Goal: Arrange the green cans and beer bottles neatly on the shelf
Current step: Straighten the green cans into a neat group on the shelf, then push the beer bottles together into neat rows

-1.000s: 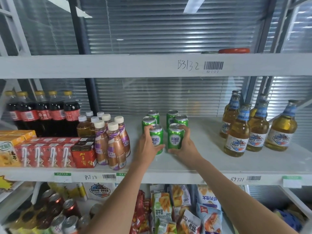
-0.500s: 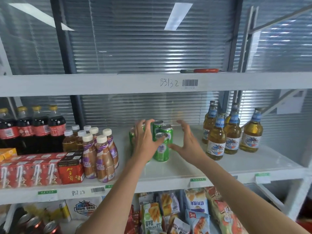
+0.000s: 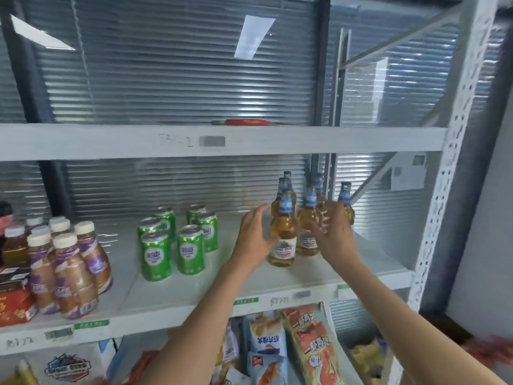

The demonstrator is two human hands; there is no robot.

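Observation:
Several green cans stand upright in a tight block on the white middle shelf, left of centre. Several amber beer bottles with blue neck labels stand in a loose cluster to the right. My left hand is spread open just left of the front bottle, fingers near its side. My right hand is spread open in front of the bottles on the right, covering part of them. Neither hand holds anything.
Brown-and-purple drink bottles with cream caps stand left of the cans, next to red cartons. The perforated shelf upright rises at the right. Snack bags fill the shelf below. The upper shelf beam runs overhead.
Both hands left the green cans and moved right to the beer bottles. The view swung right and up, so the cans now sit left of my hands.

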